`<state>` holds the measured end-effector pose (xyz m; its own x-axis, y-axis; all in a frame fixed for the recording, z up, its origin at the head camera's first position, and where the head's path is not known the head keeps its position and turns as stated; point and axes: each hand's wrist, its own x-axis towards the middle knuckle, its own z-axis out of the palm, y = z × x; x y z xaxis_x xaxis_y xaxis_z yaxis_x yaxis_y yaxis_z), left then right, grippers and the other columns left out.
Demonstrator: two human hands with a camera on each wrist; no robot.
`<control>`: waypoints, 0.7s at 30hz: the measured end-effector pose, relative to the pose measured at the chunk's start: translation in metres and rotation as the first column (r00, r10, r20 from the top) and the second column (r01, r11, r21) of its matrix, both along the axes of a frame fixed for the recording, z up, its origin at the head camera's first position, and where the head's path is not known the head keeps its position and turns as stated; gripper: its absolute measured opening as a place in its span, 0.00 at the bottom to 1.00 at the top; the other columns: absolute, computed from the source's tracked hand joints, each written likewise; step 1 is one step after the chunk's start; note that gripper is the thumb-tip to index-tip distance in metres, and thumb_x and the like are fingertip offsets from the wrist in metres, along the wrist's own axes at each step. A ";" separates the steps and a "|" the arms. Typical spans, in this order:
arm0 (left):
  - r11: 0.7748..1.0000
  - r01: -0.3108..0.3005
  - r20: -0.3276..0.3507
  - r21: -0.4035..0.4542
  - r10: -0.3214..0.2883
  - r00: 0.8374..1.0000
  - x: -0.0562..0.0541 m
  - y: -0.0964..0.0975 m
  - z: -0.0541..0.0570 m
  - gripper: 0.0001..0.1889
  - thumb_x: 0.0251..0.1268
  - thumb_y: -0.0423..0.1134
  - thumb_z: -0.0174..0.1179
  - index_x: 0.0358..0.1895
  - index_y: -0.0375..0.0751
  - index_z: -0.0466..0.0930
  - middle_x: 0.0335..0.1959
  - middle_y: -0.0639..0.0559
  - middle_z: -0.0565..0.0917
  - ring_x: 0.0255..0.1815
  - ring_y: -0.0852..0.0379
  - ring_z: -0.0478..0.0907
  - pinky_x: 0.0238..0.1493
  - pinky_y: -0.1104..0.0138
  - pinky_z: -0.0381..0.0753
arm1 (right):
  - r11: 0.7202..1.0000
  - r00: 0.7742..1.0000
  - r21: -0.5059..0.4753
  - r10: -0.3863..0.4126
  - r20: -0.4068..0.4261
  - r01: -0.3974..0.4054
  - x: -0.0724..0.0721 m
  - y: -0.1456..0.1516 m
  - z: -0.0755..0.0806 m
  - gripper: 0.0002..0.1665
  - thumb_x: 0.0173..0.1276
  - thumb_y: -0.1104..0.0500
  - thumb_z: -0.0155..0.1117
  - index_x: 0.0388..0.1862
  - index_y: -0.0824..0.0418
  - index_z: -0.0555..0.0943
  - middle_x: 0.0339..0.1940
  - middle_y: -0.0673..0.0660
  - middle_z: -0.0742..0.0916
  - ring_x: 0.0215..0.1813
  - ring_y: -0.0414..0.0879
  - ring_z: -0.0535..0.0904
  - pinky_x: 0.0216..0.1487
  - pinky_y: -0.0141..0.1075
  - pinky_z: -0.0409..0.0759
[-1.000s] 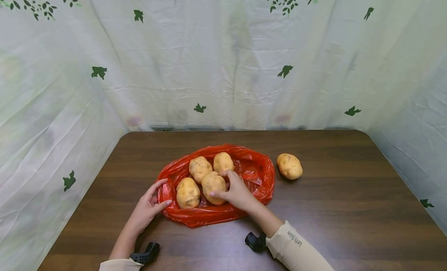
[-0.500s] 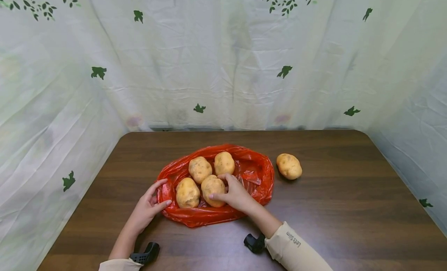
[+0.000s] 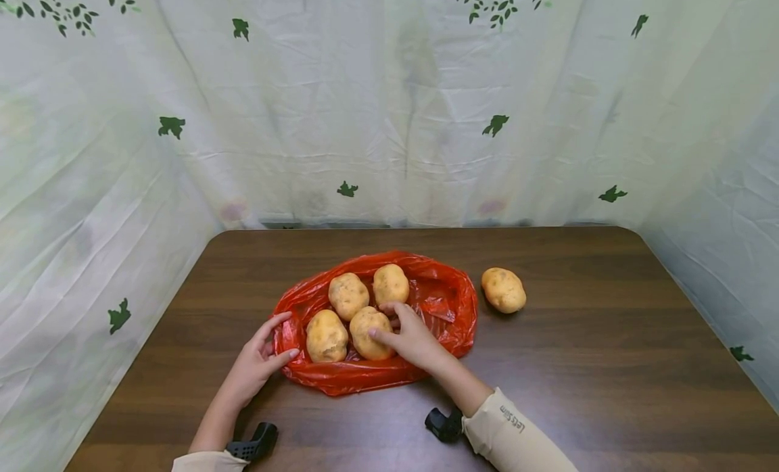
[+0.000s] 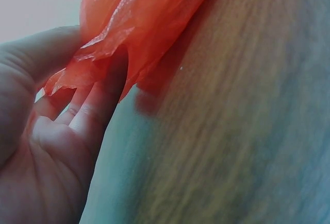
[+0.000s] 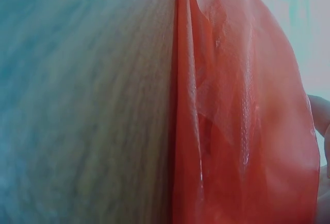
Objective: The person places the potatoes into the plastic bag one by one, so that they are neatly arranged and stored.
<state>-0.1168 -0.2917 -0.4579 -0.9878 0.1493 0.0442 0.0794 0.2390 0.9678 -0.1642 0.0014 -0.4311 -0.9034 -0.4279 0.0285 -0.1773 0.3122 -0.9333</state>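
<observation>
A red plastic bag (image 3: 443, 293) lies spread with its mouth up and rim rolled outward. Several potatoes sit inside, among them a front-left potato (image 3: 326, 337). My left hand (image 3: 254, 365) holds the bag's left edge; in the left wrist view its thumb and fingers (image 4: 85, 113) are on either side of the plastic. Over the bag, my right hand (image 3: 416, 338) has its loosened thumb and fingers beside the front-right potato (image 3: 368, 333). The right wrist view shows mostly the bag's outer wall (image 5: 247, 105), which hides the potatoes and most of the hand.
One loose potato (image 3: 504, 290) lies on the brown wooden table (image 3: 584, 364), right of the bag. A pale curtain (image 3: 389, 120) with green leaf prints hangs behind and at both sides. Each wrist wears a black device, such as the right wrist camera (image 3: 444, 425).
The front-right potato has come down slightly toward the front of the bag. My right thumb has shifted up and back along it, loosening. The left hand stays put on the bag.
</observation>
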 end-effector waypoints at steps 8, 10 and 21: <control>1.000 0.004 -0.006 -0.008 -0.004 1.000 -0.001 -0.001 -0.001 0.34 0.57 0.34 0.60 0.66 0.44 0.55 0.59 0.34 0.63 0.45 0.55 0.78 0.40 0.65 0.78 | 0.992 0.999 -0.129 -0.017 -0.033 0.013 0.002 0.003 0.013 0.26 0.64 0.60 0.58 0.57 0.70 0.66 0.53 0.67 0.73 0.55 0.59 0.70 0.55 0.51 0.69; 1.000 0.004 -0.007 -0.005 -0.004 1.000 -0.001 -0.001 -0.001 0.34 0.57 0.34 0.60 0.66 0.44 0.54 0.59 0.33 0.63 0.44 0.55 0.78 0.40 0.65 0.78 | 0.987 0.999 -0.158 -0.027 -0.026 0.023 0.006 0.006 0.026 0.24 0.64 0.63 0.58 0.57 0.71 0.66 0.53 0.69 0.73 0.55 0.61 0.69 0.54 0.53 0.69; 1.000 -0.001 -0.009 -0.014 0.001 1.000 -0.001 -0.002 -0.003 0.34 0.57 0.34 0.61 0.66 0.44 0.55 0.59 0.34 0.63 0.45 0.56 0.77 0.41 0.65 0.78 | 0.977 0.972 -0.190 -0.137 -0.192 0.100 -0.003 0.034 0.043 0.24 0.63 0.62 0.59 0.57 0.67 0.68 0.55 0.64 0.74 0.58 0.57 0.69 0.57 0.50 0.67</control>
